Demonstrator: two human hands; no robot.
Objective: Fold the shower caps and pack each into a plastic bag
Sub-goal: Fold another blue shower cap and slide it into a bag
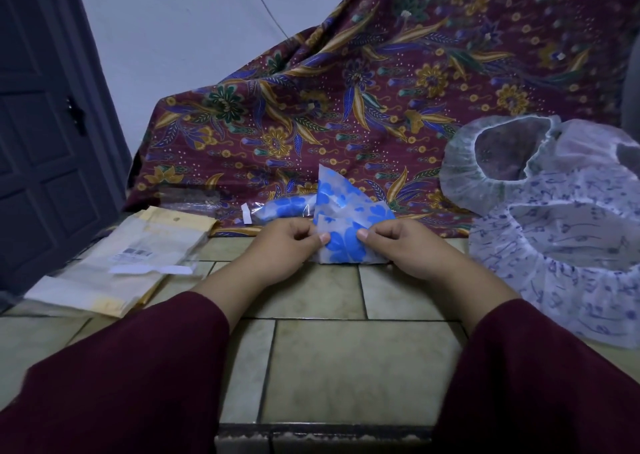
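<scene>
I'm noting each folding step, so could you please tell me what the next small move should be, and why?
Probably one more fold: both hands, left and right, pinch the blue-flowered cap, whose upper flap stands loose. It looks too wide for a plastic bag, unlike the rolled cap already bagged.

Left sleeve: dark maroon, long, plain knit-like fabric, ends above wrist | Right sleeve: same maroon, long | Hands: bare, no rings visible

— What sort of place is this?
— A home, it seems: tiled floor, a panelled door, a batik cloth draped against the plain wall.
</scene>
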